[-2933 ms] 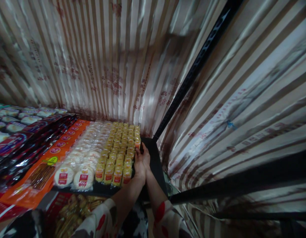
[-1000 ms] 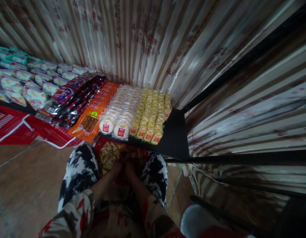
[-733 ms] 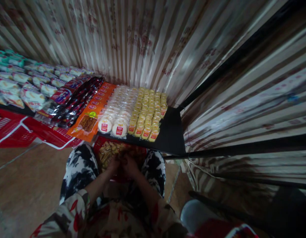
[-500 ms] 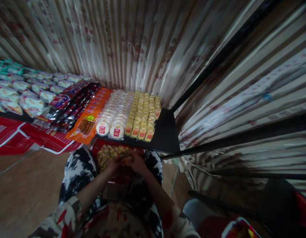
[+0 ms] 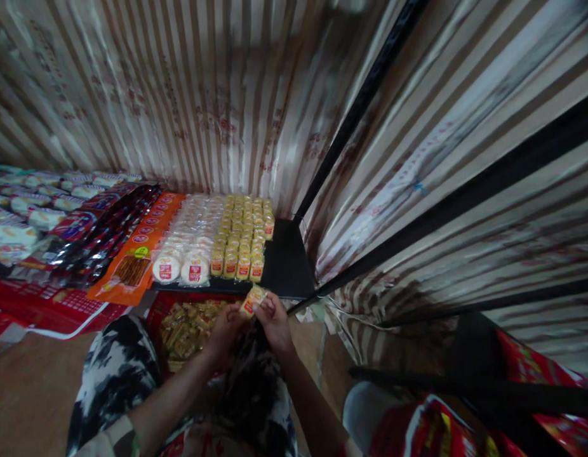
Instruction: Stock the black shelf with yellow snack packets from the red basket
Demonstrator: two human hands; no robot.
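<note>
Both hands are up front, meeting just short of the shelf's [image 5: 289,257] near edge, and between them is one small yellow packet [image 5: 253,299], its red-marked face turned up to the camera and its top leaning to the right. The right hand [image 5: 275,320] has it pinched at the right side, thumb across the face, the other fingers bent and bunched beyond. The left hand [image 5: 228,325] comes in from the lower left, fingers curled, fingertips closed on the packet's lower left edge; the rest of that grip is in shadow. Look at the arms: the left forearm [image 5: 174,393] slants up and inward, the right forearm [image 5: 310,387] climbs the opposite way, and the two converge over the patterned trousers [image 5: 115,365]. Below and left of the hands sits a red container [image 5: 154,308] with a loose heap of yellow packets [image 5: 189,330] in it. Up on the shelf, tight yellow rows [image 5: 237,238] stand beyond the held packet, apart from it, with bare black surface to their right, clear-wrapped white rounds [image 5: 189,231] directly to their left, and then an orange bag [image 5: 132,266].
</note>
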